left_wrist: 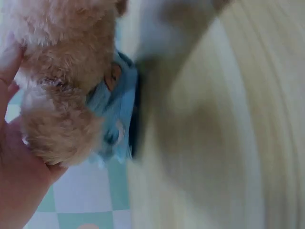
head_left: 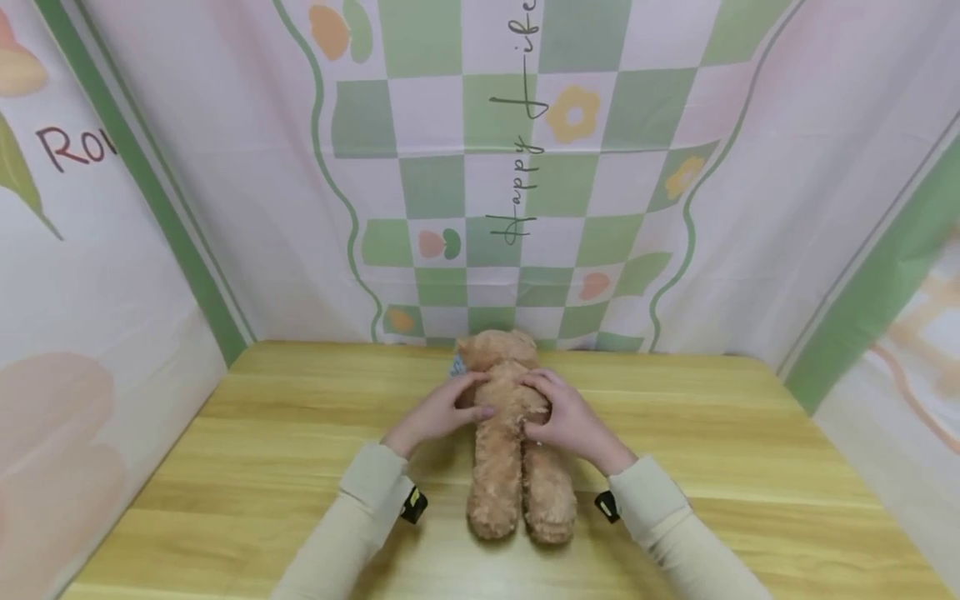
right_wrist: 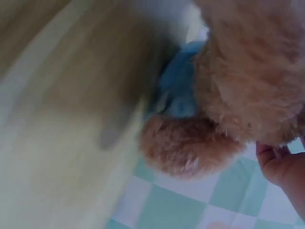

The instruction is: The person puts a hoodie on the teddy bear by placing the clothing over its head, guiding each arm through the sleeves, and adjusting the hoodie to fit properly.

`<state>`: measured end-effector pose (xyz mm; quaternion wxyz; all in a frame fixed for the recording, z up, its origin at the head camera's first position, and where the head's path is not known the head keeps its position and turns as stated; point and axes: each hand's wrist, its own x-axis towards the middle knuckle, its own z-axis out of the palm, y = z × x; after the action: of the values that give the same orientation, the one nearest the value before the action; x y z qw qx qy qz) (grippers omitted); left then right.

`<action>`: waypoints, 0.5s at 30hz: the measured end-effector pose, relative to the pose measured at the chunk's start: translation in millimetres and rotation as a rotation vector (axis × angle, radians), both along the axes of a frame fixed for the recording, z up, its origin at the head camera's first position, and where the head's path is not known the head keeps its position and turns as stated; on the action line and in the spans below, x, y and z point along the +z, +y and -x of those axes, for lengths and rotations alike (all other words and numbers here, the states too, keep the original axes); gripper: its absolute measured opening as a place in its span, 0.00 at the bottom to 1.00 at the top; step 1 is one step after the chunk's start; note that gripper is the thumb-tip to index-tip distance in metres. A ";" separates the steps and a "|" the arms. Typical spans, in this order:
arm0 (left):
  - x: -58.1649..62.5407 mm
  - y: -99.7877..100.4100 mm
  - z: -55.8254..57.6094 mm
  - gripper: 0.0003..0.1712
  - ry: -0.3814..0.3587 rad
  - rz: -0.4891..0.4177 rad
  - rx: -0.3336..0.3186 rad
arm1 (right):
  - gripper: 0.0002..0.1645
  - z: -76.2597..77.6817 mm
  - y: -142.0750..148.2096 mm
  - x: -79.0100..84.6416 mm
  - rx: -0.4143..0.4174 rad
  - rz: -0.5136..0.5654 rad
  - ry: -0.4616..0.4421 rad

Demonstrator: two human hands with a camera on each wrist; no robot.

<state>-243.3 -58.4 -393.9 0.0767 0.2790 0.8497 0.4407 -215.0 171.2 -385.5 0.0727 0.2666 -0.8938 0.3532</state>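
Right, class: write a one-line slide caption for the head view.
Both hands, left hand and right hand, hold a brown teddy bear lying on a wooden table.

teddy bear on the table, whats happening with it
A person has both hands on a tan teddy bear lying on the wooden table, legs toward them. The left hand and right hand grip its middle from either side. The wrist views show a light blue cloth against the bear, between it and the table.
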 end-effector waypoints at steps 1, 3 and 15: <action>-2.4 0.0 0.3 0.34 0.006 0.008 -0.026 | 0.34 -1.5 -0.2 0.7 0.002 -0.011 0.022; -5.6 0.0 0.9 0.33 0.021 0.012 -0.062 | 0.32 -4.1 -0.1 0.9 0.007 -0.035 0.044; 4.0 32.7 -3.7 0.31 0.153 0.124 0.026 | 0.19 4.4 15.9 9.1 -0.029 0.133 -0.164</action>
<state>-239.6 -25.7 -389.9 0.0228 0.2956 0.8823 0.3656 -219.4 187.1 -376.4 0.0217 0.2185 -0.8751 0.4313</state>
